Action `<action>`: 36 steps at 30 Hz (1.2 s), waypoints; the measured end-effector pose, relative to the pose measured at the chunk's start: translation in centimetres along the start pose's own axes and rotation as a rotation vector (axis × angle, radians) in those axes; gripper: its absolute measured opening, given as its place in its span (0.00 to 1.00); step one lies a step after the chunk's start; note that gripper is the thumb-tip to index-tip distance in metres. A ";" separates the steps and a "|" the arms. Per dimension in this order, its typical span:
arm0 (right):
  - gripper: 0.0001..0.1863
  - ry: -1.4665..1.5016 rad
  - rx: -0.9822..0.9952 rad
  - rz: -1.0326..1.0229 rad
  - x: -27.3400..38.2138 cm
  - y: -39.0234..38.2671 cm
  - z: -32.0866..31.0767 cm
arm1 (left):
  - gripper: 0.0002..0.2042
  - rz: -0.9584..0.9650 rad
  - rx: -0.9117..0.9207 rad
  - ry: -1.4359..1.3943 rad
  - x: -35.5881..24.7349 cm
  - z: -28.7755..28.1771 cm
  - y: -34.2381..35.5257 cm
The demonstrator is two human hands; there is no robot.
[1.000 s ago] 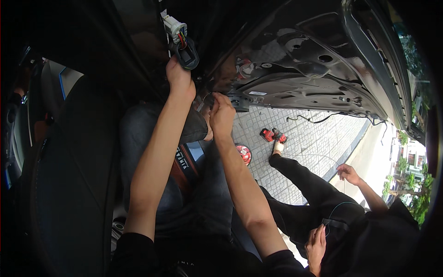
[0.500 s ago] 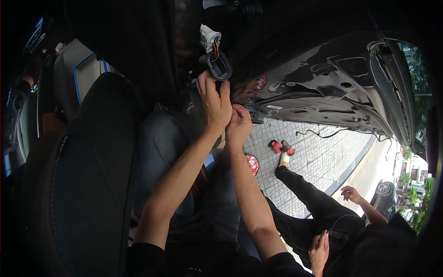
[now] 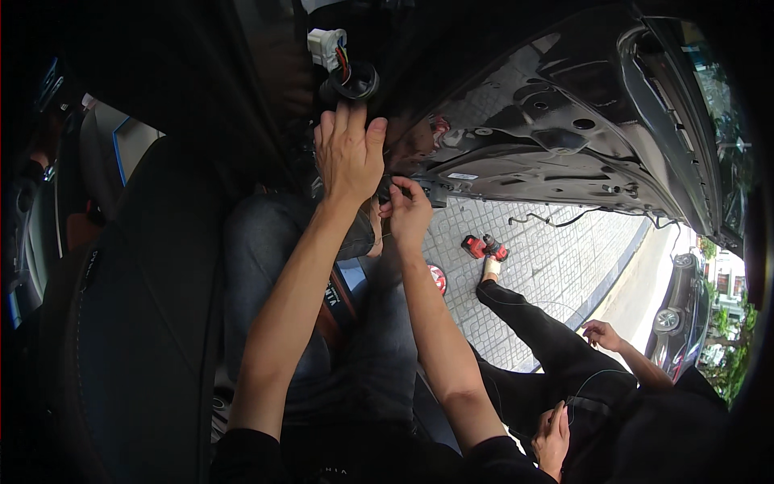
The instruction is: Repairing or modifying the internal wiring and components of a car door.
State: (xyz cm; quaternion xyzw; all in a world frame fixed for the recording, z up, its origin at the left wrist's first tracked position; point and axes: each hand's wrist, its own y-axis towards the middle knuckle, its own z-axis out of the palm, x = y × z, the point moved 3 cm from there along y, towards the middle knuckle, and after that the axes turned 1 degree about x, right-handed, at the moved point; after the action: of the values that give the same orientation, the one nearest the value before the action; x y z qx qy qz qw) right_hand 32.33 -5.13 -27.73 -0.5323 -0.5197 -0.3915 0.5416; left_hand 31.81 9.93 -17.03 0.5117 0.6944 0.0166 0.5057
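Note:
My left hand (image 3: 349,161) reaches up the car's door frame with fingers stretched out and thumb apart. Its fingertips press at the lower edge of a black rubber grommet (image 3: 364,84). Coloured wires (image 3: 344,64) come out of the grommet and run into a white connector plug (image 3: 326,48) above it. Lower and to the right, my right hand (image 3: 409,213) is closed in a pinch beside the door hinge area. What lies between its fingertips is too small and dark to name.
An opened dark car door panel (image 3: 556,129) spans the upper right. A black seat (image 3: 153,298) stands at left. On the paving (image 3: 516,306) lies a red and black cordless drill (image 3: 484,247). A co-worker's hands (image 3: 551,440) hold a thin greenish wire (image 3: 592,379) at lower right.
My left hand has shifted up and left, its fingers straightening against the grommet, which has tilted. My right hand has moved slightly down, away from the left. The view has shifted a little.

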 end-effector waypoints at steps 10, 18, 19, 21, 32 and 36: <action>0.08 0.003 -0.039 -0.018 0.3 -0.6 0.7 | 0.31 0.027 -0.081 -0.093 1.2 -0.2 -0.4; 0.09 -0.009 -0.033 -0.006 -0.1 -0.6 0.4 | 0.24 -0.278 0.095 -0.427 -1.2 -1.2 -0.6; 0.09 -0.002 -0.031 -0.013 -0.1 -0.6 0.6 | 0.23 -0.208 0.043 -0.433 -1.5 -1.3 -0.2; 0.08 0.028 -0.055 -0.022 -0.3 -0.7 0.7 | 0.25 -0.210 0.052 -0.382 -1.6 -1.2 0.6; 0.08 0.001 -0.083 -0.102 -0.6 -0.4 -0.2 | 0.39 -0.359 0.289 0.093 2.2 -2.1 1.7; 0.11 0.040 -0.024 0.002 -0.3 -1.0 -1.2 | 0.29 -0.260 0.097 -0.029 2.7 -1.4 1.0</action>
State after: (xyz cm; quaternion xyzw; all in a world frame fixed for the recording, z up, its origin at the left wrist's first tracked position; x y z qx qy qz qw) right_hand 31.53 -6.47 -27.73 -0.5314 -0.5036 -0.4077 0.5456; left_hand 31.59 13.09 -17.69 0.4416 0.7473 -0.0901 0.4882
